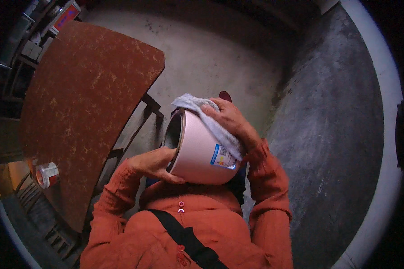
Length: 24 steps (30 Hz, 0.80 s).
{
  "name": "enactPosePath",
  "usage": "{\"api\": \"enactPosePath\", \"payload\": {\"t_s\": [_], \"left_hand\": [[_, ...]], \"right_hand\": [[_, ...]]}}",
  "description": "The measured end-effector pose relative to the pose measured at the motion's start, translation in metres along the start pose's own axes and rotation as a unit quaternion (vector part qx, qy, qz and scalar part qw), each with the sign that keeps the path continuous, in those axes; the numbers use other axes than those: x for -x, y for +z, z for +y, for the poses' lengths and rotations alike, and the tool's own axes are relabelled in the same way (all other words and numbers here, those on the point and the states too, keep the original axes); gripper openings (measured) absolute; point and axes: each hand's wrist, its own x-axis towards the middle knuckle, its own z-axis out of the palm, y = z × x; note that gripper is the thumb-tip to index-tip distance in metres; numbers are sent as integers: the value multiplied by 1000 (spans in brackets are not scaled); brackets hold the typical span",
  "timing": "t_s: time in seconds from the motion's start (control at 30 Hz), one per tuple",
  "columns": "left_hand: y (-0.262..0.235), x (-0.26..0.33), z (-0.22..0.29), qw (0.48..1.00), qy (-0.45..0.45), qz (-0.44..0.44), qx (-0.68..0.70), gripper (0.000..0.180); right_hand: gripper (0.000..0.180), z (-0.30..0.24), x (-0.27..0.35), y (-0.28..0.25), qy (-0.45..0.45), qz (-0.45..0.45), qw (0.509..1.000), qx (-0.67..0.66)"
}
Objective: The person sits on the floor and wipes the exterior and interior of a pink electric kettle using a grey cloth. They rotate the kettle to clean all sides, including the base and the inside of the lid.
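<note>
A pink pot-shaped appliance, which looks like a rice cooker (pixel 195 148), lies tilted on its side against my body. Its open mouth faces left and shows a dark inside; a blue and white label sticks to its outer wall. My left hand (pixel 157 165) grips the lower rim, thumb outside and the other fingers partly hidden in the mouth. A greyish-white cloth (pixel 215 127) drapes over the upper side of the cooker, one end bunched near the rim. My right hand (pixel 231 117) is closed on that cloth and presses it against the wall.
A reddish-brown table (pixel 90 85) with a patterned top stands to the left. On its near left part sits a small clear tub (pixel 47 175). Shelving with boxes (pixel 36 47) is at the far left. A grey wall (pixel 332 125) rises on the right beside the concrete floor (pixel 220 58).
</note>
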Motion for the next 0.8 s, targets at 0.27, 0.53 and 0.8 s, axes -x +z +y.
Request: {"api": "enactPosePath", "payload": {"t_s": [0.27, 0.53, 0.8], "left_hand": [[-13, 6, -7, 997, -32, -41, -60, 55], [-9, 12, -28, 986, -40, -76, -142, 55], [-7, 7, 6, 999, 15, 46, -7, 70]], "right_hand": [[41, -13, 32, 8, -120, 107, 980, 115], [45, 0, 40, -4, -263, 47, 964, -15], [38, 62, 38, -9, -20, 10, 962, -272]]}}
